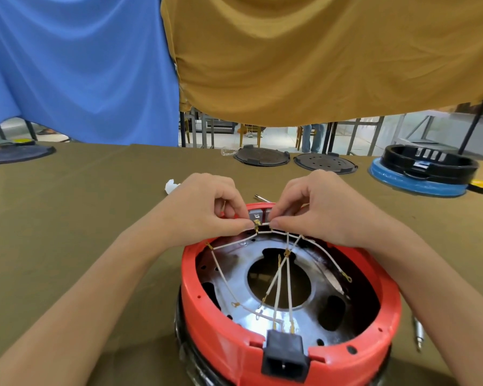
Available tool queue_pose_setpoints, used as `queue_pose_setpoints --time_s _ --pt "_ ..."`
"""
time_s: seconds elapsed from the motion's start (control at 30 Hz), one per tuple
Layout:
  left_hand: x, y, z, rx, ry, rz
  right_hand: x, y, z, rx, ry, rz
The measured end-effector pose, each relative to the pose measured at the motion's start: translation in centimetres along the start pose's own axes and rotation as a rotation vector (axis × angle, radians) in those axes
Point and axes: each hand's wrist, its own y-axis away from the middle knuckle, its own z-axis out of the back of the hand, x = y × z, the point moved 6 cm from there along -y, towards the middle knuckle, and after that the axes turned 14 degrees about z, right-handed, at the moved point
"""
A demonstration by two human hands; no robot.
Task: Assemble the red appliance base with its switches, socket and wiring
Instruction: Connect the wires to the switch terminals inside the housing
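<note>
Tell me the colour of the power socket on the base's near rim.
Black; the rectangular plastic power socket shows best in the head view.

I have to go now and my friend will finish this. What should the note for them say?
Left hand: pinching a white wire at the grey switch on the far rim.
Right hand: pinching the same wire just beside it.
Red base sits upside down on the table, near you.
Done: black socket is seated in the near rim, with wires running into it.
Left: push the terminal onto the switch; several ring ends still hang loose over the metal plate. A screwdriver lies right of the base.
</note>
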Motion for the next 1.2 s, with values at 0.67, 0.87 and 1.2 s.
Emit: queue_pose_setpoints --time_s 0.67,0.87,1.2 --pt "-0.1 0.2 -1.8 0.13 -0.222 0.271 -0.8 0.4 -0.1 -0.047 -0.087 -0.074" --pt "-0.6 0.4 -1.2 0.042 -0.192 0.373 -1.0 0.3 -0.3 -0.058 -0.069 -0.087" --pt "-1.0 0.5 -1.6 -0.021 -0.143 0.403 -0.5 0.3 -0.4 -0.08 -0.05 -0.065"
